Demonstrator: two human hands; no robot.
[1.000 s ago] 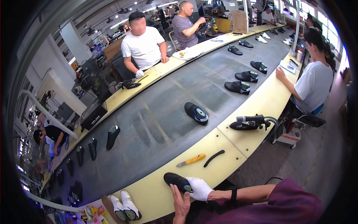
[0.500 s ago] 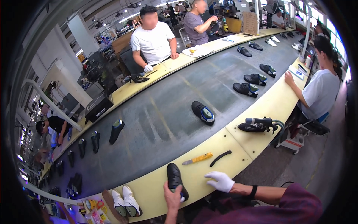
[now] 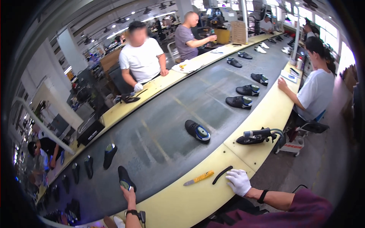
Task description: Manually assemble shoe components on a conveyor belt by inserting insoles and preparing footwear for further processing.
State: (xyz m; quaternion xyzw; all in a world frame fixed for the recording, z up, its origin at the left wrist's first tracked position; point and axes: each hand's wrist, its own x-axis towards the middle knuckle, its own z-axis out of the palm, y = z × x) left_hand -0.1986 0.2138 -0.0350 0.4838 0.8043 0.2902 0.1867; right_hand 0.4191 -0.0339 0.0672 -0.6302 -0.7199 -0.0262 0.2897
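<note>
My bare left hand (image 3: pixel 129 194) is closed round the heel end of a black shoe (image 3: pixel 124 178), whose toe points away over the dark belt (image 3: pixel 163 159). My right hand (image 3: pixel 238 182), in a white glove, rests palm down on the pale yellow table edge with its fingers a little apart. Just beside its fingertips lies a curved black strip (image 3: pixel 221 174); whether they touch is hard to tell. A knife-like tool with a yellow handle (image 3: pixel 204 175) lies to the left of the strip.
Black shoes, including one with a blue-edged opening (image 3: pixel 197 131), stand along the belt. A black device with a grey tube and hose (image 3: pixel 257 135) lies on the table to the right. One person (image 3: pixel 140 57) stands across the belt; another (image 3: pixel 315 87) sits at right.
My left hand has carried the black shoe from the table leftward and away to the belt. My right hand has come down near the black strip. The whole view has shifted.
</note>
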